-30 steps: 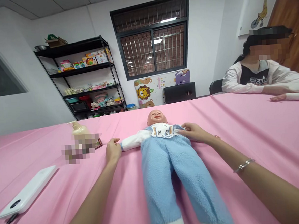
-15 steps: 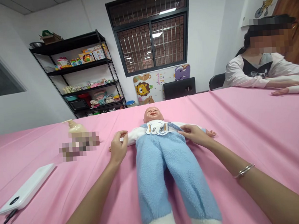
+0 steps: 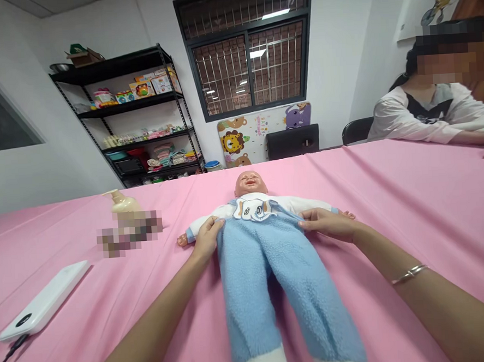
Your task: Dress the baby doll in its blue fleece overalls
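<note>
A baby doll (image 3: 250, 184) lies on its back on a pink cloth (image 3: 426, 235), head away from me and arms spread. It wears a white top and fuzzy blue overalls (image 3: 248, 279) with white cuffs and an animal face on the bib. My left hand (image 3: 207, 235) is closed on the overalls' edge at the doll's waist, on the left. At the opposite side, my right hand (image 3: 324, 224) pinches the edge of the overalls, pulling it slightly outward. Both sets of fingertips are partly hidden by the fabric.
Left of the doll stand a beige pump bottle (image 3: 124, 203) and a blurred-out item. A white power bank (image 3: 46, 299) with a black cable lies nearer me. Across the table at right sits a person (image 3: 430, 109), forearms on the cloth. Behind are a black shelf (image 3: 126, 106) and a chair (image 3: 292, 142).
My left hand has moved right from the doll's sleeve and taken hold of the overalls' edge. My right hand has shifted slightly outward with the fabric. The seated person's arms have drawn back.
</note>
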### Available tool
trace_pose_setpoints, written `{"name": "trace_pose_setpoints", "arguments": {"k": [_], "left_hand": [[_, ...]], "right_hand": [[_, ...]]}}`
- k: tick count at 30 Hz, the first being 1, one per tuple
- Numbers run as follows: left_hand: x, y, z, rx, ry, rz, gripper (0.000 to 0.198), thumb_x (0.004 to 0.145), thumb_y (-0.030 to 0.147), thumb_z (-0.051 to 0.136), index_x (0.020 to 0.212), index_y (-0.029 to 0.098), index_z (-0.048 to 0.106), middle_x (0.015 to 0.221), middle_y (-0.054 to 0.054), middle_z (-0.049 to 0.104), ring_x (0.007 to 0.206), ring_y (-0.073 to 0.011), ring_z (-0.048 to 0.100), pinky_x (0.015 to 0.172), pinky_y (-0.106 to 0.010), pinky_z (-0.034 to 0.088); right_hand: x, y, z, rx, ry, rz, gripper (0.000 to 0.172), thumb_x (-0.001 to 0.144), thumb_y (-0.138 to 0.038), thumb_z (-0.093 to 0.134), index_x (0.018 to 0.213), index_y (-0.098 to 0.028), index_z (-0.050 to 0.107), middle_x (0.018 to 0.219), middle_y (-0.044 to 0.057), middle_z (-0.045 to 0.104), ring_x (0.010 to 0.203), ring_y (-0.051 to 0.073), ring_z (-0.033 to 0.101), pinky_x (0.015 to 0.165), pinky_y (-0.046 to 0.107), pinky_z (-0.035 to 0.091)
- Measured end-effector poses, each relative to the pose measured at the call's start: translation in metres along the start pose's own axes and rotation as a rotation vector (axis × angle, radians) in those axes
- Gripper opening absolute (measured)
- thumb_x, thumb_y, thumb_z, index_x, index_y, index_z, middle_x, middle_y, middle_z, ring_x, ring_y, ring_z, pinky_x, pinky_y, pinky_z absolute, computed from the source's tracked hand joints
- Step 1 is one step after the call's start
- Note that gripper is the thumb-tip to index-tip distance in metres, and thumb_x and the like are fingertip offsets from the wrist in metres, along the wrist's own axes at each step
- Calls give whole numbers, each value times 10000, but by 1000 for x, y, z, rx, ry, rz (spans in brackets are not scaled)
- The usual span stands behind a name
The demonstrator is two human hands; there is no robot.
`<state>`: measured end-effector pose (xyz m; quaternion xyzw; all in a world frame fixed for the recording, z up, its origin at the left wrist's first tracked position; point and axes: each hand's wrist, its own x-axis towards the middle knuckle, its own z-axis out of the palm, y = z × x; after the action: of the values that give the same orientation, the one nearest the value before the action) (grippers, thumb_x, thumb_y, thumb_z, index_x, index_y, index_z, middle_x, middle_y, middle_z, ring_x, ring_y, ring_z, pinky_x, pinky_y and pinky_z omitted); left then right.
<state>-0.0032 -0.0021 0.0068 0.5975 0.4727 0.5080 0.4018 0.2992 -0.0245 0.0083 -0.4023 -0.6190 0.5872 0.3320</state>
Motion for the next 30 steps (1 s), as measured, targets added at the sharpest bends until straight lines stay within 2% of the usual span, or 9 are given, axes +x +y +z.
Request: {"name": "trace_pose_setpoints", "arguments": {"k": [2, 4, 6, 11, 17, 20, 24, 27, 30], "left_hand": [[0, 0, 0, -32, 54, -15, 255, 683, 398, 539, 637, 167, 443, 604, 53, 415, 570, -82, 380, 552, -195, 326], [0, 0, 0, -6, 91, -9, 250, 693, 390, 526, 625, 169, 430, 593, 56, 394, 560, -81, 367, 548, -196, 321], [0, 0, -1, 56, 80, 3, 256, 705, 395, 521, 624, 168, 437, 592, 56, 398, 566, -82, 372, 561, -200, 327], [1, -3, -2, 159, -69, 11, 320, 723, 467, 518, 722, 148, 548, 703, 17, 547, 694, -129, 485, 677, -242, 390], [2, -6, 0, 126, -64, 23, 401, 756, 508, 467, 847, 145, 609, 886, -22, 618, 861, -177, 523, 817, -283, 400], [2, -5, 1, 146, -61, 9, 378, 759, 489, 476, 832, 140, 602, 870, -26, 609, 856, -178, 516, 806, -287, 403], [1, -5, 2, 145, -61, 1, 349, 760, 471, 482, 776, 135, 578, 808, -18, 589, 813, -168, 516, 784, -286, 403], [0, -5, 3, 62, -62, 17, 323, 750, 460, 506, 754, 143, 569, 804, -11, 591, 829, -165, 520, 800, -282, 403], [-2, -2, 6, -8, -41, 27, 313, 743, 454, 523, 760, 147, 583, 827, -16, 608, 837, -166, 531, 800, -283, 413]], "right_hand": [[1, -1, -3, 68, 46, -42, 327, 635, -436, 686, 747, -143, 593, 776, 25, 586, 755, 134, 512, 747, 267, 400], [4, 0, -2, 157, 183, -86, 350, 632, -468, 678, 772, -161, 582, 801, 24, 589, 779, 144, 525, 758, 272, 407], [7, 2, 0, 139, 255, -88, 379, 623, -498, 673, 782, -169, 574, 800, 23, 586, 767, 146, 523, 729, 267, 408], [6, 8, 3, -23, 124, -24, 434, 635, -572, 619, 744, -156, 564, 731, 18, 558, 695, 132, 476, 672, 261, 384], [-1, 1, -3, -41, -63, -25, 310, 628, -417, 691, 758, -152, 596, 751, 4, 560, 739, 129, 481, 733, 258, 368], [1, 2, -5, -38, 31, -45, 284, 619, -392, 702, 715, -155, 580, 728, -10, 553, 727, 124, 479, 739, 259, 374], [4, 10, -2, 59, 132, -75, 344, 639, -439, 678, 811, -158, 582, 837, 24, 588, 809, 151, 517, 789, 284, 401], [6, 14, 4, 163, 194, -69, 371, 637, -455, 678, 866, -181, 577, 893, 32, 609, 842, 165, 546, 794, 294, 420], [10, 16, 13, 214, 243, -84, 381, 637, -459, 676, 911, -207, 591, 1019, 41, 613, 961, 195, 541, 860, 316, 410]]}}
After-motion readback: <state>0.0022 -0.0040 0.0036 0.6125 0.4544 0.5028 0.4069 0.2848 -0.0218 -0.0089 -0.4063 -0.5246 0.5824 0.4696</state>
